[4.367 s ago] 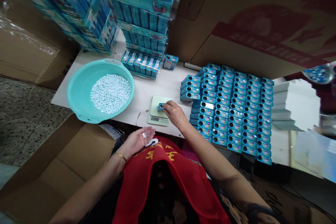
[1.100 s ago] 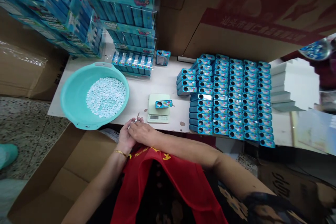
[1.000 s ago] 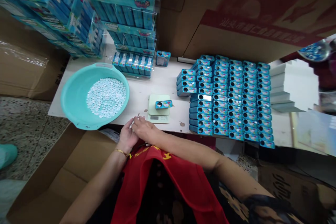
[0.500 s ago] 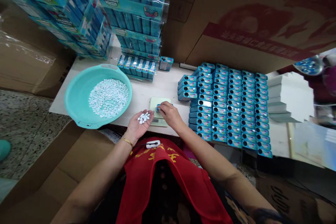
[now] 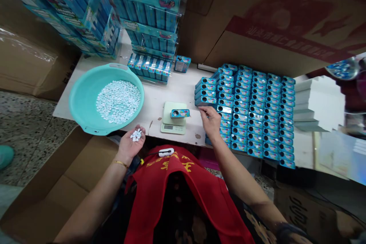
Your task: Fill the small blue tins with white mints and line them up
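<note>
White candies (image 5: pixel 136 135) lie in the cupped palm of my left hand (image 5: pixel 132 143), just below the green basin (image 5: pixel 78 99), which holds many more of them. A small digital scale (image 5: pixel 168 128) bears one blue tin (image 5: pixel 180 113) with a dark round opening on its top. My right hand (image 5: pixel 211 121) is right of the scale, at the left edge of the rows of blue tins (image 5: pixel 256 112). Its thumb and fingertips are pinched together; whether anything small is between them cannot be made out.
Stacked blue display packs (image 5: pixel 145 15) and a single tin (image 5: pixel 182 64) stand at the back. A large carton (image 5: pixel 257 26) rises behind the rows. White folded card (image 5: pixel 321 103) lies at the right. An open carton (image 5: pixel 68 183) sits below the table's left part.
My left hand has moved left with its candies, towards the basin. My right hand has left the tin on the scale and moved right to the rows of tins.
</note>
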`<move>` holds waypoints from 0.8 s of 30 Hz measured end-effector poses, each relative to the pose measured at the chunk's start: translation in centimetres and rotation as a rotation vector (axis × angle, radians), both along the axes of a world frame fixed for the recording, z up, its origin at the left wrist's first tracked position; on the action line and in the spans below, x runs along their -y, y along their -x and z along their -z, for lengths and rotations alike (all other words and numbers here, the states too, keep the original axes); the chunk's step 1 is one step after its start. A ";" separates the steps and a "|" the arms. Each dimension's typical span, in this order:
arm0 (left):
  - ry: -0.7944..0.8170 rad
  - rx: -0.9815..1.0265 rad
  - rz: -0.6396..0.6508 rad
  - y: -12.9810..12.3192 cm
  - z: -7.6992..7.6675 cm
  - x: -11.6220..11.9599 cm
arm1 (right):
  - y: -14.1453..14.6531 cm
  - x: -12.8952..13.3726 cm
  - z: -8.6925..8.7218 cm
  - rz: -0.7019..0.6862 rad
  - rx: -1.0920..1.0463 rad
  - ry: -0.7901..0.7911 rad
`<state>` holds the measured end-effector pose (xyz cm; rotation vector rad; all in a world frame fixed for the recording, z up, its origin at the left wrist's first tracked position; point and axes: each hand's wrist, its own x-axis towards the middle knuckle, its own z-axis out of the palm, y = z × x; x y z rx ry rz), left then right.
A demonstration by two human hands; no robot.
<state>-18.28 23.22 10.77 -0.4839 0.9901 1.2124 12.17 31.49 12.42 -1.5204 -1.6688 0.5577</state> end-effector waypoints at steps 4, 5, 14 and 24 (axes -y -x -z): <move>0.036 -0.030 -0.022 0.1 0.0 0.1 | -0.2 0.1 0.8 0.034 -0.047 0.005; 0.034 -0.031 -0.022 0.0 0.0 0.0 | 0.0 0.1 1.0 0.026 -0.051 0.014; -0.075 -0.022 0.089 -2.0 -0.7 -0.8 | 3.3 1.1 0.3 -0.228 0.051 0.028; 0.016 0.031 0.200 -4.3 -1.3 -1.0 | 5.9 -0.3 -0.6 -0.486 0.732 0.167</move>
